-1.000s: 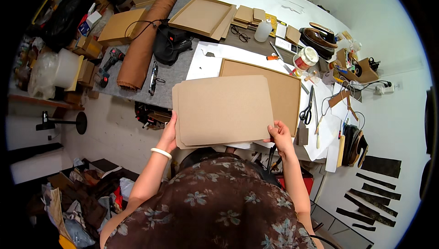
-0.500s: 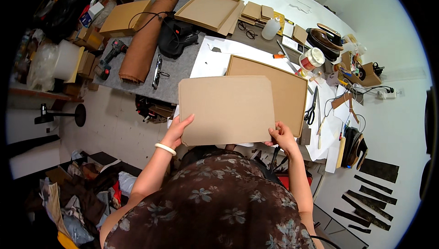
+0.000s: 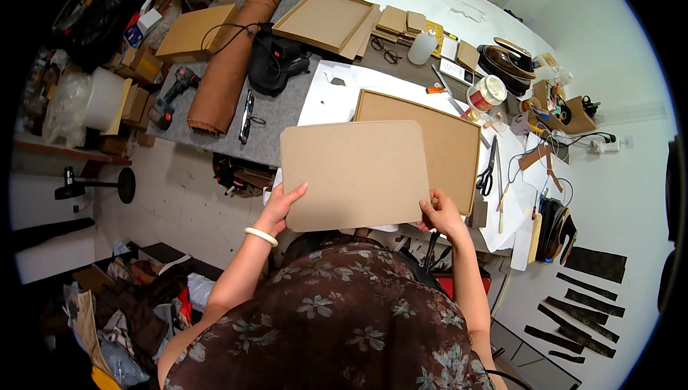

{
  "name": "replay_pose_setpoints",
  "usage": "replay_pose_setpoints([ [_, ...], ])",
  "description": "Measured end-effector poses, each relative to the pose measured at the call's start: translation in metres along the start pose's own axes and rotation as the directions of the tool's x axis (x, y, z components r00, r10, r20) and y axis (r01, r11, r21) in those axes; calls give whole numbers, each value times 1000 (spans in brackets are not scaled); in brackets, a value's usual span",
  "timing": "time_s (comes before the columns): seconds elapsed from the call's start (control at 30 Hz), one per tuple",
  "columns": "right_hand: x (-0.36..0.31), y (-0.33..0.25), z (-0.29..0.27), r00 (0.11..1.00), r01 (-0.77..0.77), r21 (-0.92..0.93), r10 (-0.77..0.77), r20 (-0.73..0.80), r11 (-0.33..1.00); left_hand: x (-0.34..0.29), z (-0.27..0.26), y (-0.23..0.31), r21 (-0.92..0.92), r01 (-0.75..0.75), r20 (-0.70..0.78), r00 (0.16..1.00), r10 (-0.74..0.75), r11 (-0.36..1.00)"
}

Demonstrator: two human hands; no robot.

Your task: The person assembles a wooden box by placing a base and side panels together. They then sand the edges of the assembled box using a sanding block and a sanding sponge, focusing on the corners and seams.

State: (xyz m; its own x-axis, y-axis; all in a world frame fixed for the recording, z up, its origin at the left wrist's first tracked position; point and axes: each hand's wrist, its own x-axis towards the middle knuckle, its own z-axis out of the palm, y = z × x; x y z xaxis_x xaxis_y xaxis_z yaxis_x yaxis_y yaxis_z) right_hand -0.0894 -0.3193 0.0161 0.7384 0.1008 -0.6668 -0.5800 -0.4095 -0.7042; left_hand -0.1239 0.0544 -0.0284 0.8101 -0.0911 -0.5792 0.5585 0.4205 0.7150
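We hold a tan board (image 3: 355,175) flat above the near edge of the worktop (image 3: 287,114). Our left hand (image 3: 278,207) has its grip closed on the board's near left corner, thumb on top. Our right hand (image 3: 442,214) pinches the near right corner the same way. Beyond the board lies a framed brown panel (image 3: 448,143) on white paper, with scissors (image 3: 489,175) just to its right.

On the table: brown fabric roll (image 3: 233,53), shallow cardboard tray (image 3: 326,21), black scissors (image 3: 487,174), white bottle (image 3: 421,47), tape roll (image 3: 489,91), cordless drill (image 3: 170,96).
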Motion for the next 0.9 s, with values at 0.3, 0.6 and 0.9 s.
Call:
replay_pose_setpoints([
  [0.3, -5, -1, 2, 856, 97, -546, -350, -381, 832, -3, 3, 1, -39, -30, -17, 999, 29, 999],
  [0.6, -13, 23, -36, 662, 308, -125, -307, -684, 943, 37, -13, 46, -453, -210, -77, 978, 196, 867],
  [0.9, -27, 65, -32, 672, 272, 8, -184, -717, 962, 268, -18, 145, -519, -491, -270, 871, 411, 700],
])
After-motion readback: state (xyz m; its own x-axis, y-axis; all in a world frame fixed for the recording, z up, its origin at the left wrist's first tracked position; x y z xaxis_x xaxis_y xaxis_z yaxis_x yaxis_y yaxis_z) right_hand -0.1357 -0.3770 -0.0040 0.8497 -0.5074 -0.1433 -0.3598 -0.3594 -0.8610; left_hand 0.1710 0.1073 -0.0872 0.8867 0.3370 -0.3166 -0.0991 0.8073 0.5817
